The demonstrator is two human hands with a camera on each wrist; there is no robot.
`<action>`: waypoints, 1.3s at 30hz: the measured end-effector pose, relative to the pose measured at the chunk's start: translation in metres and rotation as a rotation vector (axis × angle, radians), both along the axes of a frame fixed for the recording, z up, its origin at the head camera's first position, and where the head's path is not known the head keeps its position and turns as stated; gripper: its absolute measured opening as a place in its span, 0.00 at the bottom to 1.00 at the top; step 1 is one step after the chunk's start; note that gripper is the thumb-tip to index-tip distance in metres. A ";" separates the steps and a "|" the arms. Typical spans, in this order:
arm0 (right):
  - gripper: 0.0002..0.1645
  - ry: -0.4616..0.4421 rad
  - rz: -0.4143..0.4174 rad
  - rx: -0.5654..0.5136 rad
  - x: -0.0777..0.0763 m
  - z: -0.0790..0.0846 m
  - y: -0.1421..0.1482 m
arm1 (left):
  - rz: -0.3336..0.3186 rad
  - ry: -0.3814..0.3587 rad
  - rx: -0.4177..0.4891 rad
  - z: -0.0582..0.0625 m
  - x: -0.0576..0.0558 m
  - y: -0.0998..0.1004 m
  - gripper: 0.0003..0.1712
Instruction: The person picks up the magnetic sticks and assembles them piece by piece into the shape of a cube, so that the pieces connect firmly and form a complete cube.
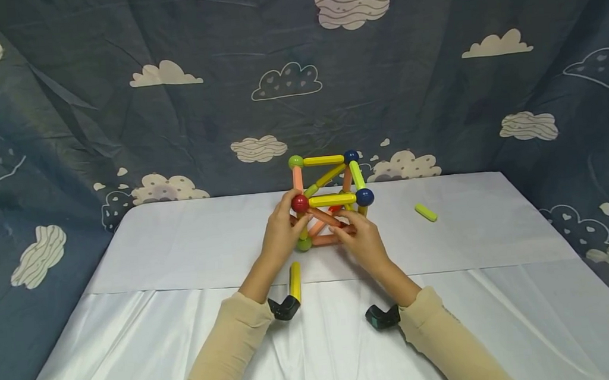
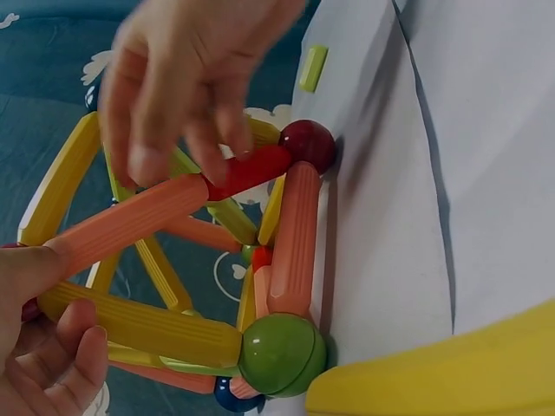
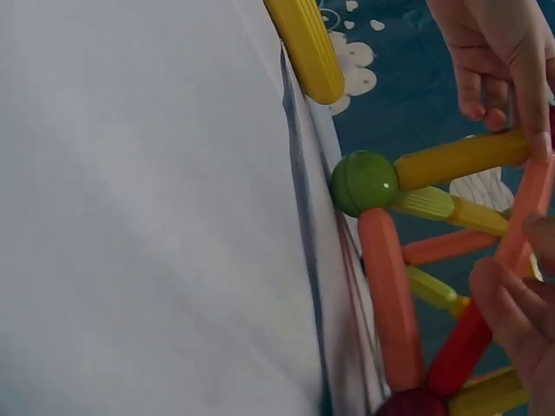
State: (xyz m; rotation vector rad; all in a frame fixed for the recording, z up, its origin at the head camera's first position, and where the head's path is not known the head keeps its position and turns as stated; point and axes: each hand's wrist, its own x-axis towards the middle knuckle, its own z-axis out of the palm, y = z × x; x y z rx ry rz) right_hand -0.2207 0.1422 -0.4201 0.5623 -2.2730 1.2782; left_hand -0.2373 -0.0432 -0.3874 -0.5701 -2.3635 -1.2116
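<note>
A cube-like frame of building rods and balls stands on the white table. Its front shows a red ball, a blue ball, a yellow rod joining them and a green ball at the bottom. My left hand holds the frame's red-ball corner, thumb on the upper end of a slanting orange rod. A short red rod continues that diagonal down to a dark red ball. Around the join of these two rods, my right hand pinches the orange rod, blurred in the left wrist view.
A loose yellow rod lies in front of the frame, near the left forearm. Farther right on the table lies a short lime rod. Black wrist cameras sit on both wrists. A dark cloud-print cloth hangs behind the table.
</note>
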 end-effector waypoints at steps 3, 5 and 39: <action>0.19 0.170 -0.010 0.048 0.007 0.010 0.009 | 0.007 -0.008 -0.023 -0.001 0.000 0.000 0.30; 0.21 0.279 -0.058 0.077 0.010 0.018 0.016 | 0.009 -0.010 -0.034 -0.001 0.001 0.000 0.30; 0.45 -0.019 -0.075 0.210 0.022 0.026 0.082 | -0.139 -0.151 -0.107 -0.006 0.033 -0.016 0.44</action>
